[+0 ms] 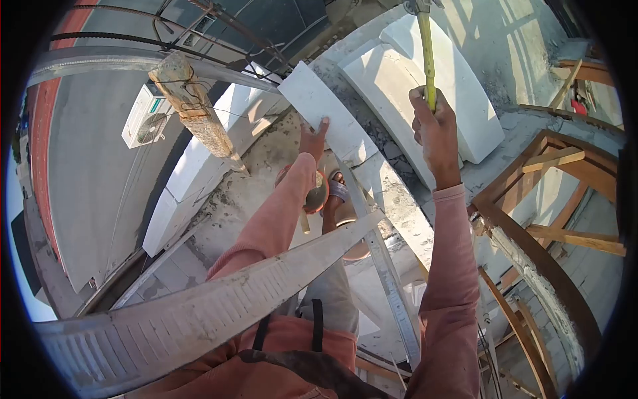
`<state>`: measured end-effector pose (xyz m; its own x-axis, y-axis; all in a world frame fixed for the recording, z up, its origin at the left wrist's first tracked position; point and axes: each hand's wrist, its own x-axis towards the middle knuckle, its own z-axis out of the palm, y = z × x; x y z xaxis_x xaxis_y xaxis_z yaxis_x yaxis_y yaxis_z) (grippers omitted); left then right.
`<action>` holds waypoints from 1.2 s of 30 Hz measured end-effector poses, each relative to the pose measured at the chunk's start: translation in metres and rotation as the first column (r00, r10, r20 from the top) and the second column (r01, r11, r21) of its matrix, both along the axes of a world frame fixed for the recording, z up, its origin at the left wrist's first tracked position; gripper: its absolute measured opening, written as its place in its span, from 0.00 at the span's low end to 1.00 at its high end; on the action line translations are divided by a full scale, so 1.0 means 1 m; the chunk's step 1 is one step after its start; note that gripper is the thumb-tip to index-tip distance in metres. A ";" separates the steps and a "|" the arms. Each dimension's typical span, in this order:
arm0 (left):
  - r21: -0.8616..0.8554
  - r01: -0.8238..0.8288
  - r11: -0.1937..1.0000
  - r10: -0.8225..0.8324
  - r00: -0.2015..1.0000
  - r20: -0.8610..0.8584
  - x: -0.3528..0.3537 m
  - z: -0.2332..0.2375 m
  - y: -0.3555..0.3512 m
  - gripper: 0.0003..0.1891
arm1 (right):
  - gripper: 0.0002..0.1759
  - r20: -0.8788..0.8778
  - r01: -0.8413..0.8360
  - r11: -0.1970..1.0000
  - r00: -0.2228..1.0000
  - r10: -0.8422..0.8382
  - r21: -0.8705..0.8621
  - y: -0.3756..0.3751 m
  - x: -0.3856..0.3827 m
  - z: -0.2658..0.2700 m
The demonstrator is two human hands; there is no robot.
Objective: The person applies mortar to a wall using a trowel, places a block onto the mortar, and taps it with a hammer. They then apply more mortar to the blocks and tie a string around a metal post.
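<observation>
Atop the curved masonry wall, the left hand (312,141) is steadying a flat white rectangular block (319,100), fingers grasping its near end. The right hand (435,126) is clenching a raised yellow-handled hammer (426,46).

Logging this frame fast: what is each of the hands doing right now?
Left hand: against the white block, thumb on its face; grip cannot be told.
Right hand: closed around the yellow tool handle.
</observation>
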<state>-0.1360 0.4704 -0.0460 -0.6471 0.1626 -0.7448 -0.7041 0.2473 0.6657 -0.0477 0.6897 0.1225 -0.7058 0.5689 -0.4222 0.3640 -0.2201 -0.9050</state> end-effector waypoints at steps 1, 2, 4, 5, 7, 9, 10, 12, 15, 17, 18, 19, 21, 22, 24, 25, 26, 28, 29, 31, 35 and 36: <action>0.000 -0.008 1.000 0.008 1.000 0.009 0.004 0.005 -0.002 0.54 | 0.16 0.058 -0.049 0.992 0.997 0.043 0.113 -0.010 0.006 -0.014; 0.003 -0.015 1.000 0.015 1.000 0.015 0.006 0.007 -0.002 0.53 | 0.18 0.116 -0.103 0.969 0.990 0.079 0.224 -0.017 0.010 -0.020; 0.006 0.016 1.000 -0.015 0.999 -0.032 -0.003 -0.012 -0.001 0.52 | 0.23 0.200 -0.300 0.890 0.949 0.243 0.343 -0.038 0.012 -0.017; -0.007 0.044 0.999 -0.044 0.997 -0.069 0.001 -0.041 -0.011 0.51 | 0.23 0.179 -0.338 0.884 0.939 0.294 0.323 -0.047 0.011 -0.025; -0.004 0.049 0.999 -0.049 0.996 -0.078 -0.002 -0.048 -0.015 0.50 | 0.24 0.122 -0.393 0.870 0.919 0.374 0.296 -0.066 0.008 -0.053; 0.028 -0.014 1.000 0.014 1.000 -0.005 0.000 -0.015 -0.005 0.49 | 0.22 0.180 -0.474 0.830 0.880 0.439 0.296 -0.080 0.000 -0.079; 0.030 -0.010 0.999 0.010 1.000 -0.003 -0.001 -0.012 -0.005 0.49 | 0.21 0.210 -0.513 0.806 0.858 0.469 0.295 -0.086 -0.004 -0.092; 0.037 0.001 0.999 -0.001 1.000 0.005 -0.002 -0.012 -0.005 0.49 | 0.21 0.339 -0.580 0.737 0.810 0.478 0.347 -0.092 -0.015 -0.114; 0.014 0.020 1.000 -0.021 0.996 0.086 -0.003 -0.012 -0.007 0.49 | 0.21 0.448 -0.633 0.678 0.763 0.465 0.373 -0.096 -0.027 -0.109; 0.025 0.015 1.000 -0.016 0.998 0.062 -0.004 -0.017 -0.007 0.49 | 0.22 0.429 -0.615 0.714 0.774 0.466 0.335 -0.099 -0.031 -0.093; 0.028 0.011 1.000 -0.013 0.998 0.056 -0.001 -0.019 -0.009 0.49 | 0.22 0.441 -0.626 0.706 0.765 0.470 0.331 -0.103 -0.029 -0.094; 0.016 0.014 1.000 -0.015 0.998 0.062 -0.003 -0.021 -0.010 0.48 | 0.22 0.449 -0.633 0.698 0.759 0.472 0.335 -0.105 -0.029 -0.098; -0.004 0.025 1.000 -0.025 0.996 0.082 -0.003 -0.019 -0.009 0.48 | 0.22 0.457 -0.638 0.699 0.752 0.475 0.323 -0.107 -0.026 -0.100; 0.002 0.026 1.000 -0.026 0.997 0.077 -0.002 -0.018 -0.009 0.47 | 0.23 0.456 -0.632 0.710 0.754 0.472 0.310 -0.107 -0.027 -0.101; 0.017 0.017 1.000 -0.018 0.998 0.067 -0.001 -0.020 -0.010 0.47 | 0.23 0.449 -0.625 0.720 0.759 0.471 0.302 -0.108 -0.025 -0.101; 0.023 0.011 1.000 -0.013 0.997 0.073 -0.002 -0.023 -0.009 0.47 | 0.23 0.443 -0.616 0.725 0.768 0.464 0.308 -0.108 -0.022 -0.098; 0.027 0.004 1.000 -0.006 0.997 0.075 -0.005 -0.027 -0.010 0.46 | 0.23 0.432 -0.607 0.730 0.776 0.459 0.314 -0.110 -0.020 -0.097; 0.009 -0.003 1.000 0.002 0.997 0.083 0.006 -0.029 -0.016 0.46 | 0.22 0.473 -0.647 0.693 0.741 0.476 0.318 -0.108 -0.020 -0.101; -0.001 0.011 1.000 -0.011 0.997 0.072 0.005 -0.027 -0.014 0.45 | 0.21 0.493 -0.658 0.677 0.732 0.470 0.331 -0.105 -0.023 -0.103; 0.029 0.010 1.000 -0.010 1.000 0.019 0.003 -0.048 -0.020 0.45 | 0.21 0.469 -0.642 0.722 0.737 0.487 0.260 -0.108 -0.022 -0.103; -0.002 0.042 0.999 -0.042 0.992 0.117 -0.004 -0.035 -0.016 0.46 | 0.23 0.430 -0.583 0.775 0.782 0.452 0.245 -0.110 -0.010 -0.111; 0.028 0.028 0.999 -0.031 0.994 0.108 -0.008 -0.032 -0.010 0.46 | 0.24 0.388 -0.549 0.790 0.815 0.432 0.274 -0.104 -0.012 -0.115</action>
